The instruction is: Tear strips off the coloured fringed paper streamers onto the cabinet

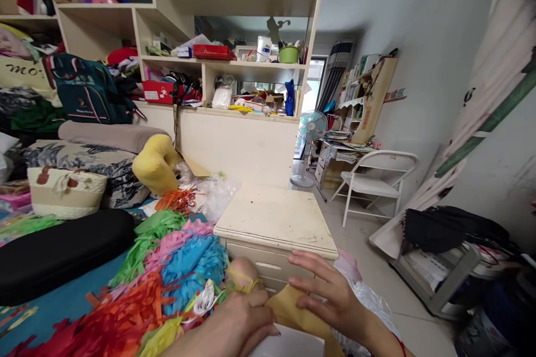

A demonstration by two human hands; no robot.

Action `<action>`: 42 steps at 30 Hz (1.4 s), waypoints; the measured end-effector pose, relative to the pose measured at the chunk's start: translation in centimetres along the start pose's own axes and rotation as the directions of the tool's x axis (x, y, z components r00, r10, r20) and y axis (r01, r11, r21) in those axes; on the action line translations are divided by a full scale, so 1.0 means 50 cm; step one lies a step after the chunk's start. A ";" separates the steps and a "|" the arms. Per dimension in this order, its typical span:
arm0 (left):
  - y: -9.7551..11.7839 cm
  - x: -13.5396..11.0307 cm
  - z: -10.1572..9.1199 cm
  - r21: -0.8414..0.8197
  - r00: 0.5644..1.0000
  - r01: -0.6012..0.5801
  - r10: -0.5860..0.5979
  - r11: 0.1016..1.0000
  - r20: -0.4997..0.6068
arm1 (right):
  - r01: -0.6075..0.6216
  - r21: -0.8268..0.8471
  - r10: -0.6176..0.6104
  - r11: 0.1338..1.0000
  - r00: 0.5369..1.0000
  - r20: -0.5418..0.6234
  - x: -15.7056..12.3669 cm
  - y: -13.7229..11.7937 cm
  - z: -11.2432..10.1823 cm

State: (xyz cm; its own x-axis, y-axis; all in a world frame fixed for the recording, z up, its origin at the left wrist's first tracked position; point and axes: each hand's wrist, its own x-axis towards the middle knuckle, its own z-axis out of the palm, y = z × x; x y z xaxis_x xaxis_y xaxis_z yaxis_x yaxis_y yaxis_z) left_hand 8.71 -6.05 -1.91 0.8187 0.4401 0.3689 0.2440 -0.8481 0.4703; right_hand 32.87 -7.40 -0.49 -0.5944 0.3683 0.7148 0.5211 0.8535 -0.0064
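Observation:
My left hand [238,318] is closed, its fingers curled together at the left edge of a sheet of tan paper [288,304]. Its thumb rests by a flat white piece [293,343], which looks like paper or card and is cut off by the bottom of the view. On the other side, my right hand [335,295] is open, fingers spread over the tan paper with nothing gripped. Left of my hands lie heaps of cut strips: blue [196,268], red-orange [134,307], green [154,240] and yellow [161,340]. A white bundled cord [205,298] sits among them.
A cream drawer cabinet [272,212] stands just ahead of my hands. Clear plastic [368,307] lies to the right. A black oblong case [62,251] and a woven bag [67,192] are on the left. Farther off are a white folding chair [372,181], a fan [312,128] and shelves [251,67].

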 end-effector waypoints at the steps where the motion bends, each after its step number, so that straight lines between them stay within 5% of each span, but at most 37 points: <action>1: 0.000 0.000 -0.001 0.010 1.000 0.002 -0.002 1.000 0.000 | 0.021 -0.007 -0.021 1.000 1.000 -0.005 -0.001 0.000 0.000; 18: -0.054 0.003 0.046 0.089 0.972 -0.148 0.162 0.985 -0.169 | 0.099 -0.104 -0.111 0.990 0.986 -0.121 -0.003 -0.010 -0.003; 23: -0.016 0.005 0.015 0.049 0.998 -0.055 0.056 0.997 -0.028 | 0.053 -0.029 -0.055 0.998 0.994 -0.093 -0.006 -0.003 -0.002; 29: 0.006 0.006 -0.006 0.014 0.999 -0.031 0.031 0.999 0.013 | -0.047 0.201 0.045 0.978 0.999 0.016 0.002 -0.007 -0.003; 38: -0.058 0.001 0.060 0.018 0.968 -0.163 0.163 0.987 -0.189 | 0.089 0.040 -0.087 0.995 0.994 -0.059 -0.006 -0.008 0.000; 42: -0.068 -0.001 0.068 0.015 0.974 -0.149 0.149 0.989 -0.170 | 0.071 0.092 -0.062 0.993 0.993 -0.096 -0.007 -0.014 0.005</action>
State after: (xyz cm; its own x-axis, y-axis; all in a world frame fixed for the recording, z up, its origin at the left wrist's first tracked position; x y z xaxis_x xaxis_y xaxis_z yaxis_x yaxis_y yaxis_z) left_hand 9.61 -4.19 -6.24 0.7454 0.3522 0.5660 0.1270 -0.9086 0.3980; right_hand 32.52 -8.04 -0.91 -0.5637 0.2777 0.7779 0.4191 0.9077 -0.0204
